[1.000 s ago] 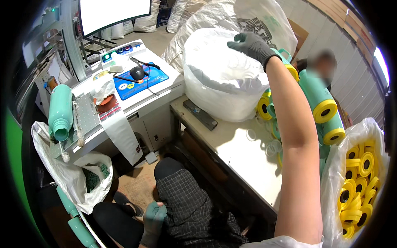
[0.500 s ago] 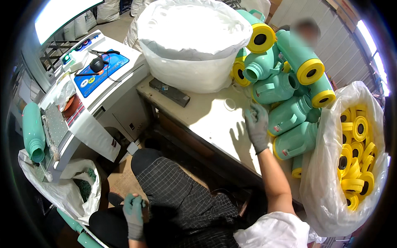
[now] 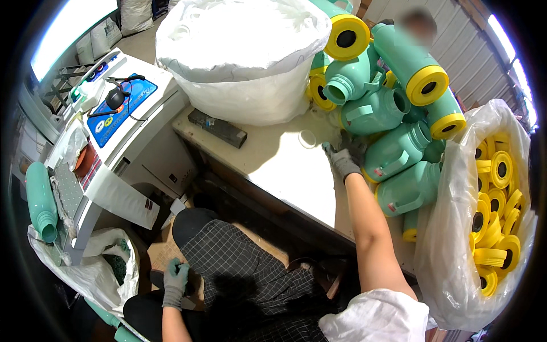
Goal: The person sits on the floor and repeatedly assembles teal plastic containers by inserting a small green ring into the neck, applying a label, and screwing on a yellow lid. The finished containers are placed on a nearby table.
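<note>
The right hand (image 3: 346, 158), covered by a grey glove, is stretched out low over the white table (image 3: 273, 165), just beside the pile of green bottles (image 3: 392, 151). Its thumb side is held apart from the other fingers, which are turned toward the bottles and partly lost in shadow; whether anything is pinched or touched by them cannot be told. A white ring (image 3: 307, 139) is left lying flat on the table, near that hand on its left. The left hand (image 3: 175, 279), also gloved, is held low beside the checked cloth (image 3: 245, 256) over the lap, its fingers curled inward; whether something is gripped in them cannot be told. The bottles are heaped on the right part of the table, most of them lying on their sides, and yellow bases are seen on several. Behind the ring, a large white bag (image 3: 245, 94) is set down, filled with white pieces, with a dark grey bar (image 3: 217, 129) laid in front of it. At the far right, yellow lids (image 3: 501, 169) are held in a clear plastic bag (image 3: 450, 228).
</note>
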Action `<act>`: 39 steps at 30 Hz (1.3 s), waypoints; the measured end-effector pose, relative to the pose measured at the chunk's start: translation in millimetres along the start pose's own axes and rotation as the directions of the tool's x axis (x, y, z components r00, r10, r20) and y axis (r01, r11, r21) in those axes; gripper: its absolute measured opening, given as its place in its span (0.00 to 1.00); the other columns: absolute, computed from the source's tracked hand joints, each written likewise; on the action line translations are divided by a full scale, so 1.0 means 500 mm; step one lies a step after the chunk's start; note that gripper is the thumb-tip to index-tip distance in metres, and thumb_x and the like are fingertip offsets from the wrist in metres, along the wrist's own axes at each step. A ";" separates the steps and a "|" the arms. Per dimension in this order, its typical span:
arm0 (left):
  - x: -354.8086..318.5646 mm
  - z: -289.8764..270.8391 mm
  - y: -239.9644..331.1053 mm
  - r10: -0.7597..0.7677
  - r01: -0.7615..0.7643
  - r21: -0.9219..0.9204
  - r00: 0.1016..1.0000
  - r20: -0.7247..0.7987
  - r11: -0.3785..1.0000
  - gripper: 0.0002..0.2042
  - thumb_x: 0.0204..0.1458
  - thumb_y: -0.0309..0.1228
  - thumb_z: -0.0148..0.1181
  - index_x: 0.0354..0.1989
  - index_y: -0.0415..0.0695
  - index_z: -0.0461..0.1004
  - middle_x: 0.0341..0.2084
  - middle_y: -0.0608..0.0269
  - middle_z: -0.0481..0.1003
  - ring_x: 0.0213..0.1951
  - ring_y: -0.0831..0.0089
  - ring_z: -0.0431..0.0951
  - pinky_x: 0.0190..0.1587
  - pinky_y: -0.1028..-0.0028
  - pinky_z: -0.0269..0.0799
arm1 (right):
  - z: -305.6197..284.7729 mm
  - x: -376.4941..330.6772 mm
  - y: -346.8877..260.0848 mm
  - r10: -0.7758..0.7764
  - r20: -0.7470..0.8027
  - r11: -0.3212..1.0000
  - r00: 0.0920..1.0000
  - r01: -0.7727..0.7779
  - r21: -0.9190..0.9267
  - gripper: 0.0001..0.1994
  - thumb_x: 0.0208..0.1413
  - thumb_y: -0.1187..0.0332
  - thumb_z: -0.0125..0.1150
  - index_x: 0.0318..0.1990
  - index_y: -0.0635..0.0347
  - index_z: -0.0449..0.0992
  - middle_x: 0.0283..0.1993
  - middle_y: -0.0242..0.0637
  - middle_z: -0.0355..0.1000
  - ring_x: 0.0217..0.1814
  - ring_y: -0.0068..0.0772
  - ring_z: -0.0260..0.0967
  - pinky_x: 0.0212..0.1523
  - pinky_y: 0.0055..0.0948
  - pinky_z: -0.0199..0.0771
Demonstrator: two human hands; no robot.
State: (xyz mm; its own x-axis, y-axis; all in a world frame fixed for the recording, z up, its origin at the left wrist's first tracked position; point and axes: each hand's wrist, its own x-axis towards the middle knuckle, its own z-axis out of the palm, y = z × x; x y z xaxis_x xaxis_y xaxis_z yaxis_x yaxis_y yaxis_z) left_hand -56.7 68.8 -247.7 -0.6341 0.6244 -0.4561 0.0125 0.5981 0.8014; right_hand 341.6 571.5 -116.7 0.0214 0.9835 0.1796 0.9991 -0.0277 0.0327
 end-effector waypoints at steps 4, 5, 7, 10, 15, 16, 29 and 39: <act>-0.018 -0.006 0.026 -0.144 0.088 0.310 0.976 0.163 0.947 0.20 0.58 0.38 0.66 0.55 0.42 0.74 0.39 0.57 0.78 0.36 0.67 0.80 0.39 0.67 0.76 | 0.004 0.037 -0.005 0.159 0.086 0.987 0.983 -0.160 0.009 0.43 0.51 0.31 0.57 0.71 0.46 0.66 0.75 0.49 0.58 0.78 0.55 0.50 0.75 0.53 0.55; -0.020 -0.008 0.029 -0.117 0.057 0.347 0.981 0.155 0.936 0.20 0.57 0.40 0.65 0.54 0.42 0.75 0.41 0.55 0.78 0.39 0.63 0.79 0.42 0.64 0.76 | 0.015 0.057 0.026 0.066 0.091 0.996 0.994 -0.071 0.052 0.41 0.50 0.33 0.61 0.68 0.45 0.69 0.72 0.49 0.61 0.75 0.57 0.55 0.73 0.51 0.58; -0.024 -0.006 0.031 -0.068 0.005 0.415 0.988 0.138 0.910 0.21 0.55 0.43 0.65 0.51 0.43 0.75 0.44 0.50 0.77 0.45 0.54 0.79 0.49 0.59 0.74 | 0.010 0.072 0.046 0.017 0.134 0.998 0.991 -0.025 0.063 0.39 0.50 0.38 0.62 0.68 0.43 0.68 0.71 0.53 0.62 0.73 0.59 0.59 0.71 0.51 0.63; -0.048 -0.003 0.064 0.069 -0.122 0.493 0.990 0.124 0.862 0.19 0.54 0.44 0.64 0.47 0.43 0.75 0.44 0.48 0.76 0.46 0.48 0.79 0.50 0.56 0.73 | 0.023 0.075 0.056 -0.022 0.170 0.994 0.985 0.003 0.112 0.30 0.49 0.48 0.65 0.61 0.43 0.75 0.66 0.52 0.68 0.70 0.56 0.64 0.68 0.47 0.66; -0.033 0.001 0.052 0.139 -0.208 0.485 0.975 0.173 0.849 0.18 0.54 0.43 0.62 0.43 0.41 0.75 0.41 0.48 0.76 0.44 0.46 0.77 0.47 0.54 0.72 | 0.050 0.077 0.101 -0.169 0.174 0.967 0.970 0.128 0.221 0.18 0.51 0.59 0.65 0.50 0.50 0.82 0.58 0.49 0.74 0.62 0.53 0.69 0.63 0.42 0.71; -0.036 -0.002 0.056 0.136 -0.211 0.502 0.974 0.182 0.839 0.17 0.54 0.43 0.62 0.42 0.41 0.74 0.41 0.48 0.75 0.44 0.46 0.77 0.47 0.53 0.72 | 0.052 0.070 0.097 -0.162 0.143 0.963 0.976 0.125 0.238 0.17 0.51 0.61 0.64 0.49 0.51 0.82 0.56 0.49 0.75 0.60 0.53 0.71 0.60 0.41 0.72; -0.066 -0.010 0.095 0.062 -0.193 0.652 0.974 0.219 0.733 0.25 0.53 0.54 0.63 0.49 0.47 0.79 0.46 0.49 0.77 0.51 0.48 0.77 0.58 0.56 0.71 | -0.272 -0.062 -0.049 -0.042 -0.721 0.266 0.691 0.704 0.659 0.12 0.52 0.82 0.61 0.45 0.65 0.77 0.48 0.39 0.74 0.49 0.33 0.74 0.53 0.30 0.74; -0.051 -0.008 0.102 0.110 -0.256 0.561 0.954 0.280 0.787 0.28 0.53 0.58 0.62 0.51 0.45 0.78 0.47 0.46 0.78 0.52 0.48 0.77 0.57 0.56 0.71 | -0.619 0.094 -0.505 -0.538 -0.749 0.610 0.386 0.791 -0.030 0.19 0.51 0.63 0.69 0.53 0.44 0.80 0.61 0.43 0.69 0.65 0.50 0.66 0.60 0.48 0.73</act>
State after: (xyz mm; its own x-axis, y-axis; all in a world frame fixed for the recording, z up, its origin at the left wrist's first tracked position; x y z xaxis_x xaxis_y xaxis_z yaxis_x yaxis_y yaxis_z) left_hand -43.1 81.3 -193.7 -0.3866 0.8023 -0.4548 0.6058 0.5928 0.5306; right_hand 78.7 569.4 187.7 -0.5570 0.2608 0.7885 0.6257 0.7561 0.1919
